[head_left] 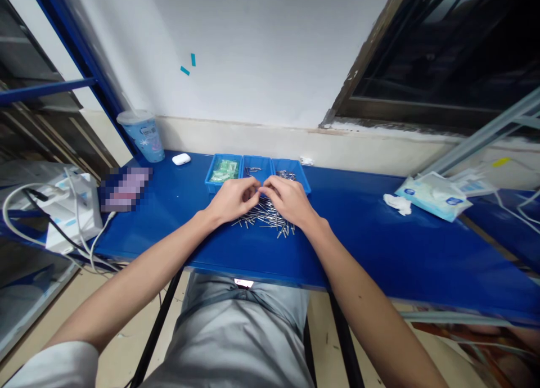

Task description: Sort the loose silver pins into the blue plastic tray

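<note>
Left hand [236, 199]: over the pile's left side; fingers curled, thumb close to fingertips; whether they grip anything, cannot tell.
Right hand [289, 198]: over the pile's right side, fingertips meeting or nearly meeting the left's; fingers bent, nearly closed; any hold cannot be told.
Pins [270, 216]: metal, loose pile on blue desk [350, 230], beneath and between hands.
Left bin [208, 181]: blue; green packets [225, 170].
Middle bin [257, 162]: blue; few pins visible.
Right bin [306, 183]: blue; more pins.
Desk, right: tissue pack [439, 195], crumpled tissue [397, 204] beside it.
</note>
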A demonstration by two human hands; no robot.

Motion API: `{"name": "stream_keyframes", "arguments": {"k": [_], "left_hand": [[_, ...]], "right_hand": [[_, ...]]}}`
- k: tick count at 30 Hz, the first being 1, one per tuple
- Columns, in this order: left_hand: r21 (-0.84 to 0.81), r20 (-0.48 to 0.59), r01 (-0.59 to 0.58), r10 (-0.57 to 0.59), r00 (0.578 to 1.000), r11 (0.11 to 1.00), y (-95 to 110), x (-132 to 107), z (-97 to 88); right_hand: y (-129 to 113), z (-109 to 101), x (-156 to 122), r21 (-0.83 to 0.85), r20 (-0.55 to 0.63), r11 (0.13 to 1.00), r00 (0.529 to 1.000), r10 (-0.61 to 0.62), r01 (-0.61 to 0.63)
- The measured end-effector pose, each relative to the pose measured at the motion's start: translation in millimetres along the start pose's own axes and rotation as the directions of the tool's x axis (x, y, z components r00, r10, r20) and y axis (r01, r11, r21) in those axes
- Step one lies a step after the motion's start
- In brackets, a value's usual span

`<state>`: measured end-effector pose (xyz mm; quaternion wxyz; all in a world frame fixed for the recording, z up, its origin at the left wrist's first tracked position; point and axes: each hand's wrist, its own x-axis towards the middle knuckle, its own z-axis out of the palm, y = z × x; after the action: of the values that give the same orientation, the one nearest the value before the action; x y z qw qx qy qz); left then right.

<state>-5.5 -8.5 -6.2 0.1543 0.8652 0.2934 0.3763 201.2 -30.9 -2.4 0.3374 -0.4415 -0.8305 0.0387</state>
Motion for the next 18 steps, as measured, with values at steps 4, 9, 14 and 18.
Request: {"name": "stream_keyframes", "arguments": {"k": [4, 9, 14, 18], "left_hand": [[-0.034, -0.064, -0.015, 0.013, 0.998, 0.999, 0.6, 0.7, 0.2], [-0.063, -0.114, -0.017, 0.009, 0.993, 0.998, -1.4, 1.2, 1.4], [-0.043, -0.097, -0.002, -0.002, 0.995, 0.999, -2.8, 1.9, -0.1], [-0.038, -0.086, 0.009, -0.012, 0.996, 0.999, -3.3, 1.7, -1.2]], "right_hand": [[0.6, 0.8, -0.3, 0.015, 0.024, 1.000, 1.000, -0.017, 0.017], [3.1, 3.7, -0.2, -0.021, 0.048, 0.999, 0.998, -0.047, 0.048], [6.1, 4.2, -0.5, -0.018, 0.002, 0.999, 0.999, -0.043, 0.044], [6.2, 3.8, -1.1, -0.008, -0.033, 0.999, 0.998, -0.054, 0.054]]}}
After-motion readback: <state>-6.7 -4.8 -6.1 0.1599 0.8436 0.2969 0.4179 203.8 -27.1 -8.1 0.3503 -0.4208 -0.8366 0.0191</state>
